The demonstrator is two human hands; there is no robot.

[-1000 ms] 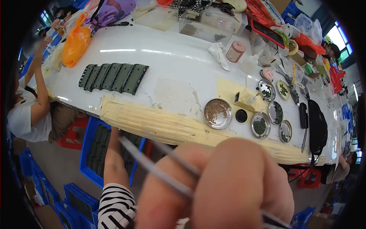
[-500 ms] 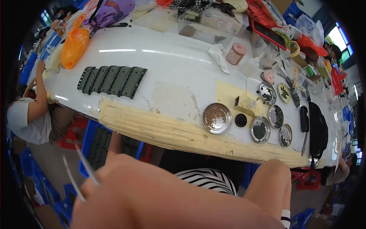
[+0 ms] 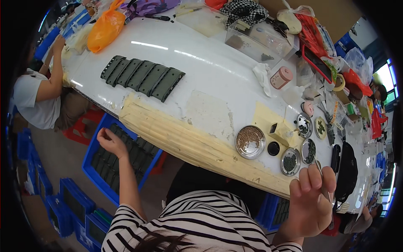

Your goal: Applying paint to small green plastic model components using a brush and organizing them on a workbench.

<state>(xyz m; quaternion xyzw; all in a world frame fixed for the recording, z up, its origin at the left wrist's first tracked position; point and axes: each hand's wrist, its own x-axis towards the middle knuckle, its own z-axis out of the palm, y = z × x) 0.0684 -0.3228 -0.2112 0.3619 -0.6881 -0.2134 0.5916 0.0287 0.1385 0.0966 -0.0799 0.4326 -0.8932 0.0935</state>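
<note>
My right hand (image 3: 312, 201), raised at the lower right beside the table edge, has its fingers closed around metal tweezers (image 3: 326, 191). Just beyond it are small round metal dishes: two with dark green bits (image 3: 289, 161) (image 3: 308, 150) and a larger one with tan bits (image 3: 250, 142). Over a blue bin (image 3: 90, 157) to the left hangs my left hand (image 3: 112, 143), fingers loosely bent and apart, nothing visible in them. Dark green ribbed panels (image 3: 121, 166) fill that bin. A row of similar dark green curved panels (image 3: 142, 77) lies on the white table.
Tan tape covers the table's front edge (image 3: 184, 147). A black round cap (image 3: 273, 148), a pink tin (image 3: 281, 78), a clear box (image 3: 256, 44) and a black bag (image 3: 346, 172) stand about. Another person (image 3: 37, 101) sits at the far left; blue crates (image 3: 75, 201) stand on the floor.
My right hand with the tweezers has moved from the lower left, close and blurred, to the lower right. My left hand now shows over the bin. The whole view has shifted and tilted.
</note>
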